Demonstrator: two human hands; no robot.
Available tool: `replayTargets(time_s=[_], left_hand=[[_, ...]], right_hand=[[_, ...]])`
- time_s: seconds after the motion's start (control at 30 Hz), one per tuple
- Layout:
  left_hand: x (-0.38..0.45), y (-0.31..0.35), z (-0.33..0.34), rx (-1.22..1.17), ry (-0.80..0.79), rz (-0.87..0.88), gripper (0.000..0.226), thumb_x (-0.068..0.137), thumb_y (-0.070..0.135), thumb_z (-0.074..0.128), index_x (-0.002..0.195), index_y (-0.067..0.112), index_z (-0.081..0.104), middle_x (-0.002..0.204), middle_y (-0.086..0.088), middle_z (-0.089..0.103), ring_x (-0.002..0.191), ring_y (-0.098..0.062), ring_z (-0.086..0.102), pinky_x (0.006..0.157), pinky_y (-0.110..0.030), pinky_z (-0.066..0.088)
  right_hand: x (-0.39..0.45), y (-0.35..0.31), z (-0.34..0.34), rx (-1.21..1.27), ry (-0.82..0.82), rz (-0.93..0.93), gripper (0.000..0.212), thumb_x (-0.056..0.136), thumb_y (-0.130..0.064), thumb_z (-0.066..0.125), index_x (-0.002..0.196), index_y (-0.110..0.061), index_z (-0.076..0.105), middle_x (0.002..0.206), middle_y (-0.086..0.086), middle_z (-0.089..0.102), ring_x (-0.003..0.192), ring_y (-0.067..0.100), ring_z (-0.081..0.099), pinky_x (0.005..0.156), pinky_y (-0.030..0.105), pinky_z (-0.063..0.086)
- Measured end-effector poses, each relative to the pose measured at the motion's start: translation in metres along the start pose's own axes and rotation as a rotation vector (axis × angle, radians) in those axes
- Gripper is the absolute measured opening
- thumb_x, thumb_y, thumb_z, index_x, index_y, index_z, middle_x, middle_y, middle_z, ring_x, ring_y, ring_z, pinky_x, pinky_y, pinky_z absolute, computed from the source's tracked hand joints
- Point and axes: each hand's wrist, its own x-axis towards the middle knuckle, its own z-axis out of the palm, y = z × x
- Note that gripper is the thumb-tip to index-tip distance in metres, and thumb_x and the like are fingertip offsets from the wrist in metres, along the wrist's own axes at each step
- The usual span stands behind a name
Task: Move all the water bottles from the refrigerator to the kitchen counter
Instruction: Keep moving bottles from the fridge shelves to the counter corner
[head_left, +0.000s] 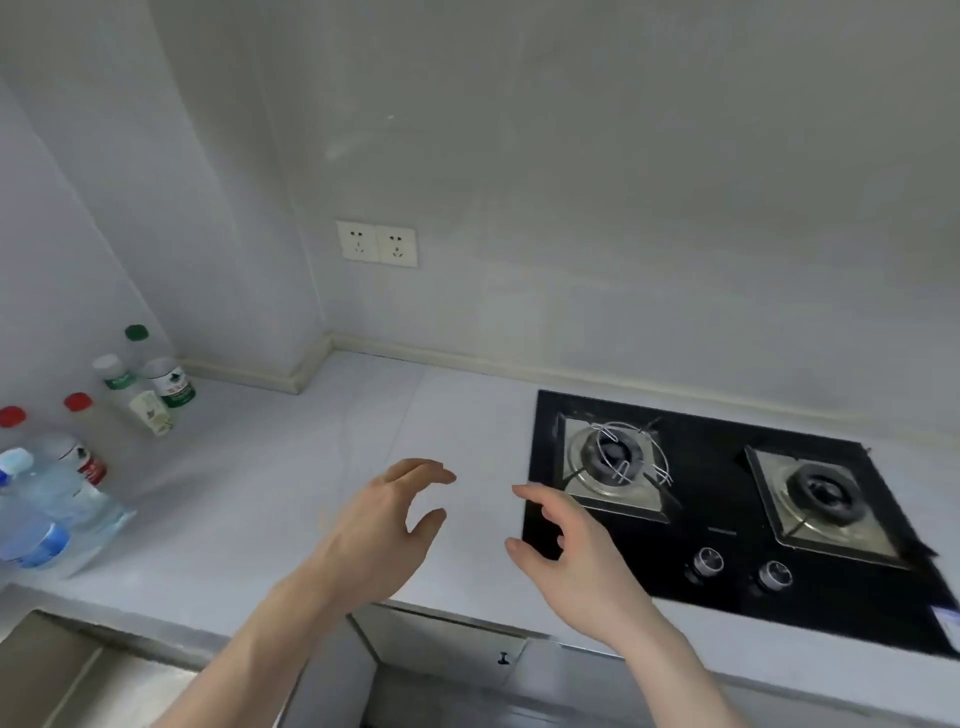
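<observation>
Several water bottles (62, 467) stand on the counter (291, 467) at far left. Left hand (384, 525) and right hand (566, 551) hover relaxed, holding nothing. Refrigerator not visible; remaining bottles unknown.

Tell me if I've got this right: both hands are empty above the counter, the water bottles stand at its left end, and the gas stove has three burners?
Not quite. The head view shows the gas stove with two burners, not three. The rest holds: the left hand and right hand are empty above the counter, and the water bottles stand at its left end.
</observation>
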Motion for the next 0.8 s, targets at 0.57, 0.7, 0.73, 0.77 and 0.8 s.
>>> replayTargets(time_s=[0.57,0.7,0.73,0.77,0.8], left_hand=[[0.02,0.248,0.161,0.004,-0.371,0.622,0.038,0.098,0.032,0.064,0.134,0.041,0.058,0.143,0.027,0.048,0.134,0.004,0.044,0.115,-0.021,0.034],[0.034,0.311,0.199,0.008,-0.468,0.796,0.036,0.097,0.033,0.064,0.131,0.042,0.059,0.139,0.032,0.048,0.123,0.009,0.047,0.104,-0.014,0.037],[0.038,0.327,0.21,0.01,-0.503,0.841,0.036,0.097,0.034,0.064,0.131,0.043,0.059,0.14,0.032,0.048,0.123,0.008,0.048,0.103,-0.015,0.039],[0.041,0.341,0.221,0.008,-0.537,0.883,0.036,0.097,0.034,0.064,0.132,0.043,0.058,0.141,0.031,0.047,0.125,0.007,0.048,0.102,-0.015,0.039],[0.043,0.353,0.228,0.001,-0.553,0.914,0.037,0.097,0.035,0.064,0.132,0.044,0.057,0.142,0.031,0.047,0.128,0.006,0.047,0.102,-0.015,0.039]], right_hand=[[-0.232,0.135,-0.158,0.121,0.627,0.327,0.051,0.096,-0.032,0.071,0.137,-0.054,0.05,0.145,-0.038,0.041,0.129,-0.021,0.04,0.11,0.012,0.038],[-0.278,0.158,-0.178,0.099,0.807,0.465,0.051,0.095,-0.037,0.072,0.141,-0.047,0.052,0.148,-0.028,0.045,0.135,-0.007,0.043,0.119,0.027,0.037],[-0.289,0.162,-0.182,0.095,0.853,0.503,0.051,0.095,-0.039,0.071,0.142,-0.047,0.051,0.149,-0.027,0.045,0.136,-0.005,0.043,0.119,0.029,0.037],[-0.3,0.165,-0.186,0.092,0.9,0.541,0.051,0.095,-0.04,0.071,0.142,-0.047,0.051,0.149,-0.027,0.045,0.137,-0.004,0.043,0.119,0.03,0.038],[-0.307,0.167,-0.189,0.089,0.929,0.564,0.051,0.095,-0.04,0.07,0.142,-0.046,0.051,0.149,-0.028,0.045,0.135,-0.006,0.043,0.119,0.03,0.038]])
